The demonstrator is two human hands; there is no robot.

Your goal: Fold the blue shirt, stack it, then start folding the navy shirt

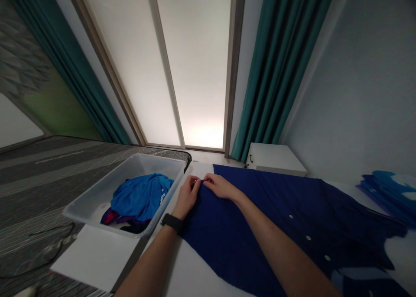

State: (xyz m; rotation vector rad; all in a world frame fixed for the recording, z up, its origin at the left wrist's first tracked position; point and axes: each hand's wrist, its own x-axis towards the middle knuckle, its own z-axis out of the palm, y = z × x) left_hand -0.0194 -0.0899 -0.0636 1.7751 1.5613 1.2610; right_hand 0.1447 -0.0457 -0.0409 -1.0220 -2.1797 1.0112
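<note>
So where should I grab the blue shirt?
Grip the shirt at the narrow top corner, where the left hand and right hand pinch it. Come from above: it lies flat, so that gathered bit is probably easiest to pinch.

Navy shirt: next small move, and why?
Probably lay the pinched edge of the navy shirt down flat. The left hand and right hand both pinch it near its top edge, fingertips almost meeting, and the cloth right at the pinch looks gathered rather than smoothed.
</note>
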